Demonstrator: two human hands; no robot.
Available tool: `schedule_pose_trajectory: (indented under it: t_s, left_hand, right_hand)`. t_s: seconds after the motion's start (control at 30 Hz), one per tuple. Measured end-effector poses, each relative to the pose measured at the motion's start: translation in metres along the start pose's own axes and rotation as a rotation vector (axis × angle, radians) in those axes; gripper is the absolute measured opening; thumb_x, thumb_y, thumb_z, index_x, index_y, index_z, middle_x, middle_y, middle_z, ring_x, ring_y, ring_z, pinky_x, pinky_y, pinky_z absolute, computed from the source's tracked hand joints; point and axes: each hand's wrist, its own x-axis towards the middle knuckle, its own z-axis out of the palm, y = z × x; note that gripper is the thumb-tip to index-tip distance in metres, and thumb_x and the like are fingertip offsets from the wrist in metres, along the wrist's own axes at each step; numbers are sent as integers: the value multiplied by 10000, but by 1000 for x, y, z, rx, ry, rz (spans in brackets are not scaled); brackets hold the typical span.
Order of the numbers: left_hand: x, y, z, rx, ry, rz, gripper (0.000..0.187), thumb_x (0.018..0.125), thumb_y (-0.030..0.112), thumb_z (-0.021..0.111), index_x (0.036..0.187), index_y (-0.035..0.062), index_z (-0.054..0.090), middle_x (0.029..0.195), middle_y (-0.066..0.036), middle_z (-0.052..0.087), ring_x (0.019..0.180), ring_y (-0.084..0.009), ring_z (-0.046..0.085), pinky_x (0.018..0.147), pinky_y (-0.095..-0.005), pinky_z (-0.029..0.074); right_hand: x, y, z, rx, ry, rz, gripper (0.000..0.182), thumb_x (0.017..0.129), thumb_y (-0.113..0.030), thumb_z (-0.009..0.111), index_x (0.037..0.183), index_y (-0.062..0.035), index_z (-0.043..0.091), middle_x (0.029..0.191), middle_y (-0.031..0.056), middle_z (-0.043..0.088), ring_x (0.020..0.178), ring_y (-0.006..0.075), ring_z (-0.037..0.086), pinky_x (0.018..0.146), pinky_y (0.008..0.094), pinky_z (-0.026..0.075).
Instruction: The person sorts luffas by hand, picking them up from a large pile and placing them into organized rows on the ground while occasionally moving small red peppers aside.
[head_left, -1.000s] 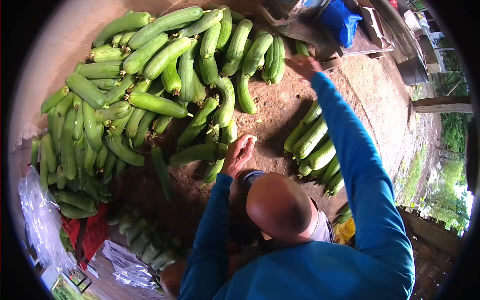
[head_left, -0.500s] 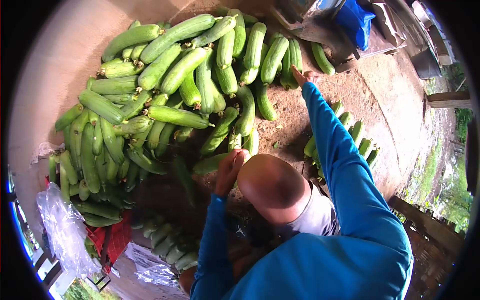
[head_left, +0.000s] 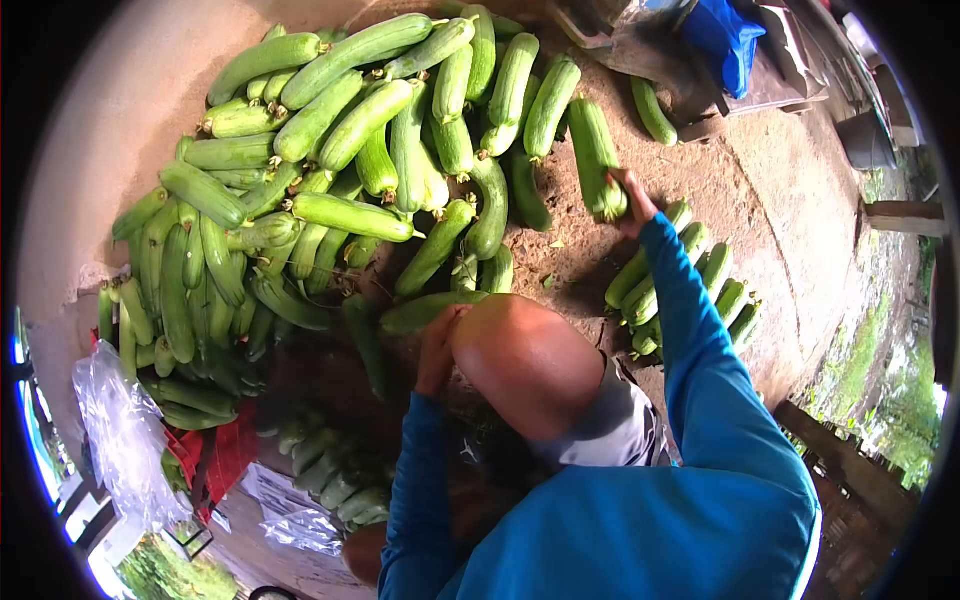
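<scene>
A long green luffa gourd (head_left: 594, 160) stretches away from my right hand (head_left: 632, 203), whose fingers are closed around its near end. It is above the bare ground, between the big heap and a smaller group of gourds. My left hand (head_left: 437, 350) lies against the side of my bent knee (head_left: 530, 365), fingers loosely extended along it and holding nothing visible. Just past those fingertips a gourd (head_left: 425, 312) lies on the ground, partly hidden by the knee. Ahead and to the left spreads the large heap of luffa gourds (head_left: 365, 125), many with dried flower ends.
The smaller gourd group (head_left: 640, 290) lies beneath my right forearm. More gourds (head_left: 335, 475) sit in shadow by my left arm. Clear plastic (head_left: 120, 440) and red cloth (head_left: 228, 460) are at left. A blue bag (head_left: 725, 45) and a grey bucket (head_left: 866, 140) stand far right.
My right hand has taken hold of a gourd at the heap's right edge and drawn it nearer, away from the others. My left hand has shifted slightly left and down along the knee.
</scene>
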Motion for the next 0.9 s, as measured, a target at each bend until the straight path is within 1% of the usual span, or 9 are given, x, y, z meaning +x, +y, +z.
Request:
schedule_pose_trajectory:
  t_s: [0.23,0.37,0.4,0.57,0.63,0.7,0.77,0.87,0.9]
  left_hand:
    - [46,-10,20,-97,-130,147,350,952,283,517,1153,-3,537,1061,-67,618,919,-84,549,813,-274,445]
    - [51,72,13,-206,-48,-26,579,892,526,539,1222,51,518,1114,-56,593,945,-127,576,751,-309,474]
    - [55,85,6,-330,-69,-144,610,881,565,531,1237,69,518,1134,-64,587,960,-153,585,741,-326,486]
    - [58,84,-31,-604,411,146,654,865,537,552,1286,43,475,1173,-87,571,1069,-216,550,952,-363,433]
    - [49,76,-52,-665,406,83,638,867,528,544,1278,44,482,1152,-100,586,1031,-233,577,908,-378,471]
    - [37,55,-71,-708,365,56,605,879,506,535,1266,42,495,1146,-103,591,1019,-229,585,894,-377,482]
    - [14,37,-95,-798,334,16,493,910,421,523,1218,37,541,1111,-102,616,979,-204,609,879,-354,494]
    - [-16,26,-104,-705,472,23,437,921,373,525,1193,33,563,1081,-89,635,937,-186,625,870,-332,499]
    - [-22,29,-102,-682,469,-26,423,911,351,539,1185,31,570,1071,-88,640,925,-185,630,863,-332,502]
  right_hand:
    - [-48,63,18,-228,-270,49,546,770,-409,716,1148,-64,525,934,73,600,847,197,614,719,359,541]
    - [-74,22,154,-333,-496,-77,845,744,-425,760,1342,40,386,1149,138,593,1029,243,588,939,346,447]
    - [-58,10,183,-864,-484,-152,879,744,-461,758,1352,52,386,1161,157,593,1063,256,577,986,349,423]
    - [-36,-13,200,-873,-816,-47,676,837,-485,664,1352,-91,471,1206,155,563,1149,283,518,1006,426,422]
    - [-6,-22,157,-940,-472,-189,418,847,-245,649,1219,-71,570,1201,137,577,1070,258,572,975,461,457]
    - [61,-41,60,-1480,16,-483,457,747,-221,682,1171,-84,581,1184,148,584,1010,276,586,886,428,494]
    - [174,-41,-131,-1896,555,-1042,486,724,-270,719,1152,-78,592,1038,142,640,947,284,608,829,366,507]
    - [136,-132,-105,-2097,682,-370,624,793,-557,559,1262,-147,565,1309,148,523,1239,314,444,1058,381,352]
    - [147,-129,-130,-2087,734,-392,714,763,-615,551,1321,-171,518,1323,149,515,1222,327,465,1056,386,356]
